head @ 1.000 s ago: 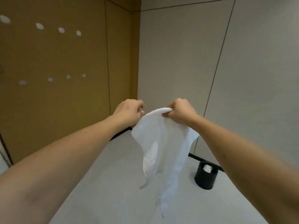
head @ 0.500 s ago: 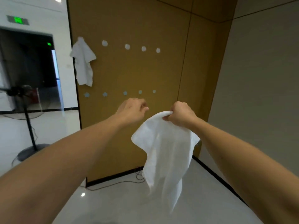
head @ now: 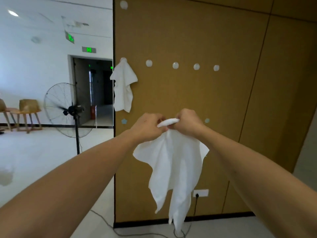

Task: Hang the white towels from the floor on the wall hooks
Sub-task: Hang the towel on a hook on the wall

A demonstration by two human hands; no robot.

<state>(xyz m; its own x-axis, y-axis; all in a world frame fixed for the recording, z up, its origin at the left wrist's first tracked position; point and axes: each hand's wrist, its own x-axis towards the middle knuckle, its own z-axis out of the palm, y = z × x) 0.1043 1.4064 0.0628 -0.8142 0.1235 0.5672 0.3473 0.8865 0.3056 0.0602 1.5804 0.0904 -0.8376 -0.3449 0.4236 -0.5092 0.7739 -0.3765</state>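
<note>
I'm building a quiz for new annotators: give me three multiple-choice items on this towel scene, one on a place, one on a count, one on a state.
1. Where does the hung towel sit in the middle hook row?
A leftmost hook
B rightmost hook
C centre hook
2. How many bare hooks show in that row?
A two
B four
C six
3. How is the held towel held?
A left hand only
B both hands
C draped over a forearm

Key: 1 A, it hangs at the panel's left edge. 2 B, four white discs lie to its right. 3 B, left hand and right hand grip its top.
</note>
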